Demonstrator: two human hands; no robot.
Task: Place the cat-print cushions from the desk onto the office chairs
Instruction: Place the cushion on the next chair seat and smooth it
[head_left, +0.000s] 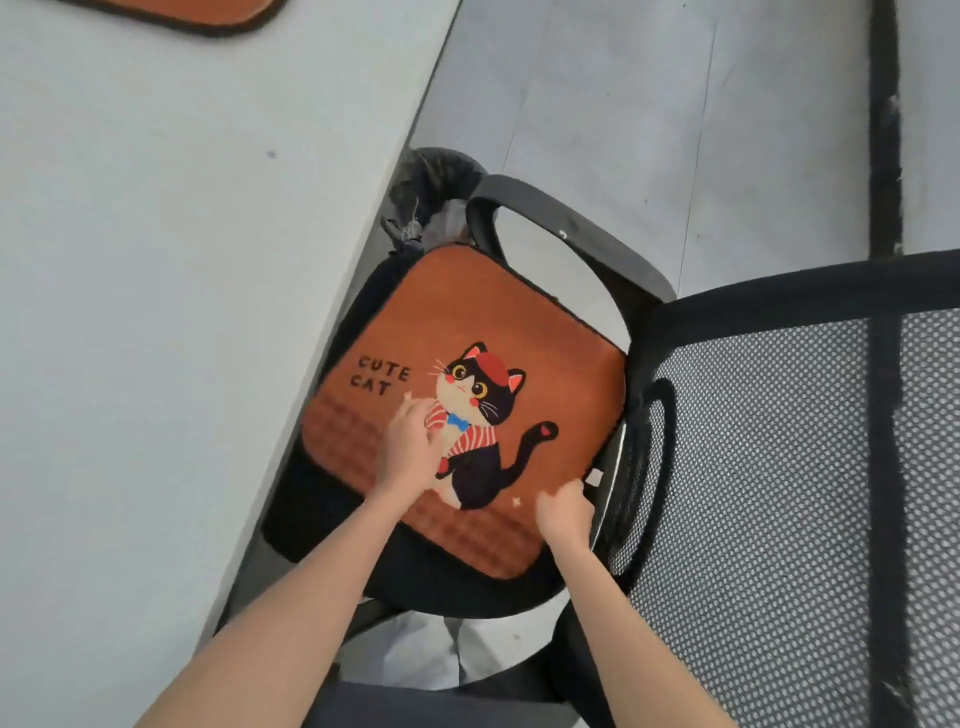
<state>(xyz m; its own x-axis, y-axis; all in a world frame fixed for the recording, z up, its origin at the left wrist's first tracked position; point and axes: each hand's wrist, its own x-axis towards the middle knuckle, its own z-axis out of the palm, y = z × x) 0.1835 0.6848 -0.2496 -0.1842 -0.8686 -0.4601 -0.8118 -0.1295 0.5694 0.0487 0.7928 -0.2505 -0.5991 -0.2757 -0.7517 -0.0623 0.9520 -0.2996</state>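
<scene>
Cushion placement is the step in hand: the square orange plush cushion with the black cat print (467, 395) lies on the black seat of the mesh-backed office chair (789, 467) at the centre of the frame, skewed, with bare seat showing at its lower left. Your left hand (410, 447) rests on the print, fingers loosely bent and pressing down. Your right hand (566, 506) pinches the cushion's edge by the white tag, close against the backrest. Next, you likely need to square the cushion to the seat, then let go with both hands. A second orange cushion with a dark border (208, 13) waits on the pale grey tabletop (156, 260) at the upper left of the frame, only its corner in view; it should go to another chair. A bin lined with a dark bag (431, 197) stands beyond the chair, beside the tabletop's edge. Grey floor (675, 104) fills the upper right.
</scene>
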